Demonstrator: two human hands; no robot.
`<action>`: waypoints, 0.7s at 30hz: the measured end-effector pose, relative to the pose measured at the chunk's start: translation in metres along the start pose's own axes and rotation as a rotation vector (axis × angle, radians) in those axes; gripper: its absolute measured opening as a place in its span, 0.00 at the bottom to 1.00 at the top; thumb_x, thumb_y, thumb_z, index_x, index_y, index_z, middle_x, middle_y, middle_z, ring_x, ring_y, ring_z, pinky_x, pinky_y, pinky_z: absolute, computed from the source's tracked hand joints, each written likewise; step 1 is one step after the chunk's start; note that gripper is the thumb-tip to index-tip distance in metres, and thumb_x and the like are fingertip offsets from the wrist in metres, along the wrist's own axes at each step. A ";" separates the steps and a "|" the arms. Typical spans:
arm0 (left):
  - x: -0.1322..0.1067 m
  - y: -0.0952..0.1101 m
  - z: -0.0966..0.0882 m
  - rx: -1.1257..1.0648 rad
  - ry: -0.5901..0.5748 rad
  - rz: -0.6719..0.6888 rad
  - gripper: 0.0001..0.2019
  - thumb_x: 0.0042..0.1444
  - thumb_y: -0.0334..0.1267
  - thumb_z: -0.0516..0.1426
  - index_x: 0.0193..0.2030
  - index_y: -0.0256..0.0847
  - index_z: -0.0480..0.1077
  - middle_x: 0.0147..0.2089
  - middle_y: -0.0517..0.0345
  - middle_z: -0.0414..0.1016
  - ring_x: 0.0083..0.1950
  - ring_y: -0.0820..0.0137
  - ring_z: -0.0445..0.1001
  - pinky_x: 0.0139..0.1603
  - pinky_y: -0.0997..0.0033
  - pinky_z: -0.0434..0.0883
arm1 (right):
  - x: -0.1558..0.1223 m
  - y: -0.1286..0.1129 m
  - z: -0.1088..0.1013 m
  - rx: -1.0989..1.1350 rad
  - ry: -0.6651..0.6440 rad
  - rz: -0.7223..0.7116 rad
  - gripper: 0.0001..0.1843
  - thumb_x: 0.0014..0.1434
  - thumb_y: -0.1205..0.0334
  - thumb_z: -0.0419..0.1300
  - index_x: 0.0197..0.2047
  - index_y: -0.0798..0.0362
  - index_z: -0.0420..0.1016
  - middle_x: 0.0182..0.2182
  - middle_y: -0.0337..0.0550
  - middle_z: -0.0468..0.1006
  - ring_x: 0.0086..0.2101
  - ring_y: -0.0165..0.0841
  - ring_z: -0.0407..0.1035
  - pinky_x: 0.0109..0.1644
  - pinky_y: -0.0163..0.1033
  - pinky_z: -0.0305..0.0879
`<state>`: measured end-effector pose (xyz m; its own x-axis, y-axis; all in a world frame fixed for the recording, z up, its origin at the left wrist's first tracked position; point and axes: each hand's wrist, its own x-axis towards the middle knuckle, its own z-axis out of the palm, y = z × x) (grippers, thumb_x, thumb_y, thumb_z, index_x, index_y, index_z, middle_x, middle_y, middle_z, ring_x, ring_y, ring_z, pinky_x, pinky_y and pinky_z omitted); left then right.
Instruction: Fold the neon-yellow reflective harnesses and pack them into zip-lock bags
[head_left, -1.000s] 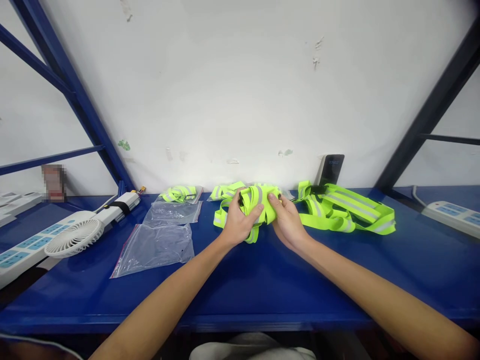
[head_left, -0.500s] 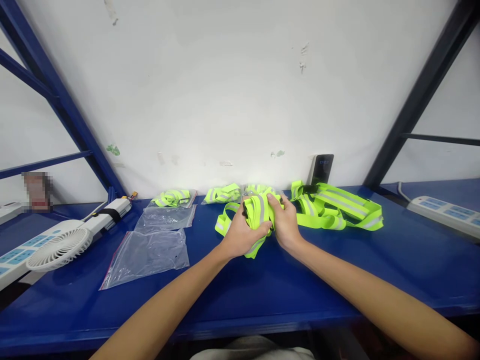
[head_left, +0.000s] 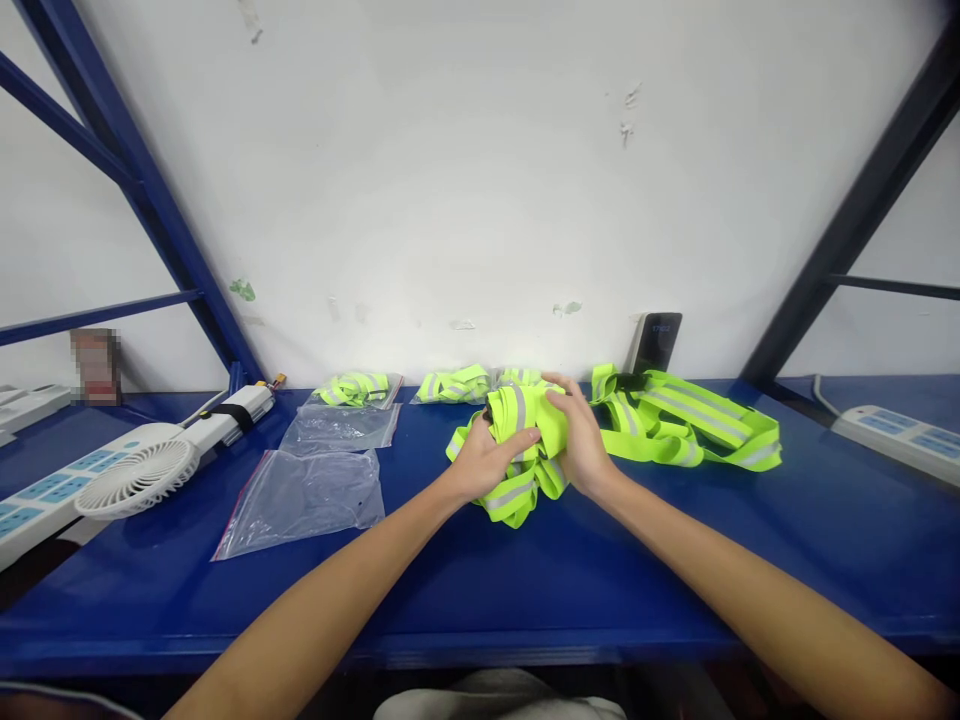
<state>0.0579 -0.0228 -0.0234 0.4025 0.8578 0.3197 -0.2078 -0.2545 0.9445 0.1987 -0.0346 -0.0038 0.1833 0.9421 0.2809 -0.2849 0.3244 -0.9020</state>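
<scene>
A folded bundle of fluorescent yellow-green straps with silver stripes, a reflective vest [head_left: 519,410], is held above the blue table between both hands. My left hand [head_left: 486,462] grips its left side, thumb across the front. Against its right side my right hand [head_left: 586,440] is cupped, thumb and fingers on the top edge. Strap loops hang below the hands. To the right lies another reflective vest [head_left: 697,410], loosely spread. Several bagged vests, among them one bagged vest [head_left: 454,384], lie along the wall. On the left are flat clear zip bags, the nearest zip bag [head_left: 307,500] being the largest.
A white fan [head_left: 139,480] rests by a power strip [head_left: 67,485] at the left. A phone [head_left: 656,342] leans on the wall behind the loose vest. Another power strip [head_left: 907,435] is at far right. Blue frame posts [head_left: 150,210] rise beside the table [head_left: 600,590].
My right hand has opened out a little along the bundle's right side. More strap loops now hang beneath the bundle. The view has shifted slightly.
</scene>
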 end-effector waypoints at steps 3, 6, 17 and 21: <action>0.001 0.003 -0.012 0.013 -0.022 0.051 0.24 0.54 0.47 0.64 0.54 0.37 0.70 0.51 0.47 0.78 0.51 0.59 0.77 0.52 0.61 0.73 | -0.003 -0.007 -0.003 0.093 -0.230 0.216 0.22 0.47 0.59 0.67 0.48 0.46 0.74 0.37 0.38 0.80 0.40 0.39 0.74 0.46 0.44 0.68; 0.000 0.006 -0.021 0.059 -0.034 0.060 0.25 0.55 0.48 0.63 0.55 0.37 0.68 0.51 0.46 0.78 0.52 0.59 0.76 0.52 0.61 0.73 | -0.005 -0.013 -0.005 0.095 -0.358 0.348 0.16 0.42 0.59 0.71 0.37 0.52 0.78 0.35 0.43 0.82 0.40 0.44 0.76 0.47 0.47 0.70; -0.006 0.031 -0.023 0.136 -0.169 0.018 0.40 0.55 0.50 0.63 0.70 0.43 0.53 0.57 0.46 0.73 0.59 0.57 0.72 0.61 0.54 0.68 | -0.008 -0.007 -0.009 -0.001 -0.488 0.129 0.21 0.43 0.58 0.74 0.43 0.51 0.80 0.39 0.43 0.84 0.42 0.41 0.77 0.51 0.49 0.72; -0.007 0.032 -0.018 0.136 -0.076 0.069 0.37 0.59 0.55 0.58 0.71 0.46 0.51 0.61 0.45 0.69 0.64 0.57 0.67 0.65 0.52 0.64 | -0.007 -0.010 -0.007 -0.144 -0.474 -0.015 0.19 0.45 0.60 0.74 0.42 0.51 0.81 0.41 0.43 0.83 0.43 0.42 0.77 0.51 0.50 0.72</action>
<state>0.0322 -0.0287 0.0031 0.4590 0.8012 0.3840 -0.1167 -0.3741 0.9200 0.2073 -0.0455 0.0011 -0.2718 0.8833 0.3819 -0.1461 0.3544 -0.9236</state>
